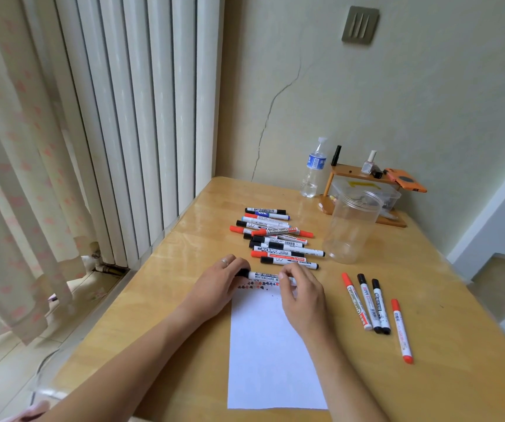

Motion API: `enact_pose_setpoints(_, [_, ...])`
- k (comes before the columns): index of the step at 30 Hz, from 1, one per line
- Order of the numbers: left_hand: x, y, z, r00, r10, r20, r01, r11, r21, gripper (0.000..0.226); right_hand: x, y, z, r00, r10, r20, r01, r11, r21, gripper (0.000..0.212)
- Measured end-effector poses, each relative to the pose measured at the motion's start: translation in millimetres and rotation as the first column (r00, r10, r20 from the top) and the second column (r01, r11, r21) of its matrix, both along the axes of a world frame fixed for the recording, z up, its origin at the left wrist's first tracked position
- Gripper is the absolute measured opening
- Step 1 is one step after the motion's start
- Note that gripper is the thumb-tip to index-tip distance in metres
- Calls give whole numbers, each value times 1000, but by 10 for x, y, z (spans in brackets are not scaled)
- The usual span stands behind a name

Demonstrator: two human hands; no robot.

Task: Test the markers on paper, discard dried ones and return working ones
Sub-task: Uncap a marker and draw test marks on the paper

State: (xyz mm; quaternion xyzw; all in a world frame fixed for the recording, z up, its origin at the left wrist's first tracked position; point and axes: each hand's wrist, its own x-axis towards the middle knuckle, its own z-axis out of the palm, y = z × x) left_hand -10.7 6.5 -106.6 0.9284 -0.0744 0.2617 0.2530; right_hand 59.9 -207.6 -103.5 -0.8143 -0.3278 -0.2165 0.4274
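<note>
starting at the left edge: a patterned curtain (10,184) hangs beside a white ribbed radiator (141,117), both off the wooden table (166,318). left hand (219,283), ring on one finger, grip curled round the black cap end of a white marker (262,275). the marker lies level across the far edge of a white sheet of paper (271,354), which carries a row of small red and black test marks (257,286) along that edge. right hand (301,295), grip pinching the other end of the same marker; fingertips bent over it. just beyond the hands, a loose pile of markers (275,237) with black, red and blue caps, lying on the table. right of the pile, a clear plastic jar (351,226) stands upright, open at the top. behind it, a water bottle (313,169) near the wall and a small wooden rack (364,190) bearing small bottles and an orange phone (405,179). right of the paper, four markers (373,309) lie apart from the pile, two red-capped and two black-capped, roughly parallel.
</note>
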Motion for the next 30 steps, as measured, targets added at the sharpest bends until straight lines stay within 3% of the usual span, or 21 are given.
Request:
enact_pose_setpoints(5, [-14,-21,18,998,-38,-46,41,998,55,25,-3,50,-19,988,-59,142,92,966,-240,23])
enact_pose_setpoints(8, [-25,-46,37,998,-43,-46,48,991,123,40,-44,44,-12,987,-23,162,64,964,-257,23])
enact_pose_setpoints(14, [-7,-55,1,998,-52,28,44,973,227,13,-125,66,26,992,50,111,-25,976,-217,19])
enact_pose_setpoints(19, [-21,-57,13,997,-60,43,47,964,261,29,-128,54,21,995,84,58,-69,974,-217,18])
enact_pose_setpoints(25, [-5,-64,-4,1000,8,-27,-3,981,196,40,-66,25,1,985,-129,111,159,932,-327,15])
enact_pose_setpoints(28, [-5,-13,-30,990,136,-34,-129,980,153,47,9,-114,74,940,-340,39,333,881,-336,13])
enact_pose_setpoints(30, [-4,-5,-12,988,135,-73,-121,977,174,45,51,-292,121,899,-437,15,410,831,-375,12])
